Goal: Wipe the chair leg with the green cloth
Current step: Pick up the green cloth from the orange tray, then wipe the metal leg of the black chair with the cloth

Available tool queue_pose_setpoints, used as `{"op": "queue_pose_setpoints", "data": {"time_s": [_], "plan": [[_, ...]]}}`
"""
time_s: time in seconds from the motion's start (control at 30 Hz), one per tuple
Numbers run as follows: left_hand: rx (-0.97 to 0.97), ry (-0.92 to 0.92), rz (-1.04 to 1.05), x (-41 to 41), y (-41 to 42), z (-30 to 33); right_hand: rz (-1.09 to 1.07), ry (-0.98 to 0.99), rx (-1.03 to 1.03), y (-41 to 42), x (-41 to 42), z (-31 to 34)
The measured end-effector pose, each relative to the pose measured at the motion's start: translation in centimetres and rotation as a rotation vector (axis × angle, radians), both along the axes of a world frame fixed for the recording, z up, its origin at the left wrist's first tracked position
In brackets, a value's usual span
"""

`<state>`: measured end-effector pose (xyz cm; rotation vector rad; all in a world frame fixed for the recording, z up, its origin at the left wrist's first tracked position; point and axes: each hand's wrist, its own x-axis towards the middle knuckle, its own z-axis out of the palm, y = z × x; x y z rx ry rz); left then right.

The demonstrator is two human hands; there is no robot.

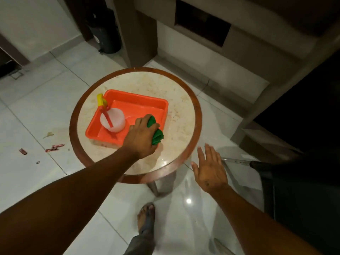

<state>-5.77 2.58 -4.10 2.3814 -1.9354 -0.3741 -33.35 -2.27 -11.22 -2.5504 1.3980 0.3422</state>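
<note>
My left hand (141, 137) is closed around a bunched green cloth (156, 134) at the near right corner of an orange tray (138, 96). The tray sits on a round marble-topped table (180, 115). My right hand (209, 170) hovers open with fingers spread, off the table's right edge above the floor. A dark chair (303, 190) stands at the right, and a thin metal leg (237, 161) of it shows just right of my right hand.
A white spray bottle (113, 120) with a yellow and red nozzle lies in the tray. Red wrapper scraps (55, 147) litter the white tile floor at left. Cabinets stand behind the table. My foot (146, 218) is below the table.
</note>
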Motion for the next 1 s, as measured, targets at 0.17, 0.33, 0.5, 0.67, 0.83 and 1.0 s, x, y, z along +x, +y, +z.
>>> {"op": "queue_pose_setpoints", "data": {"time_s": [0.17,0.33,0.5,0.67,0.83,1.0], "plan": [[-0.158,0.103,0.008,-10.6,5.2,2.4,-0.012,0.031,-0.01,5.0,-11.7,1.1],[-0.169,0.284,-0.019,-23.5,11.1,1.0,-0.048,0.033,0.058,11.0,-22.9,2.4],[-0.048,0.43,-0.053,-33.0,15.0,-4.0,-0.083,0.06,0.053,14.1,-29.6,1.1],[0.024,0.804,0.292,-39.9,18.1,-13.2,-0.081,0.044,0.047,14.3,-33.2,-3.9],[0.165,1.338,0.942,-44.3,20.8,-22.9,-0.074,-0.13,-0.082,13.6,-35.5,-9.3],[0.233,1.545,1.23,-47.6,21.9,-29.7,-0.081,-0.261,-0.147,13.5,-36.4,-11.2]]}}
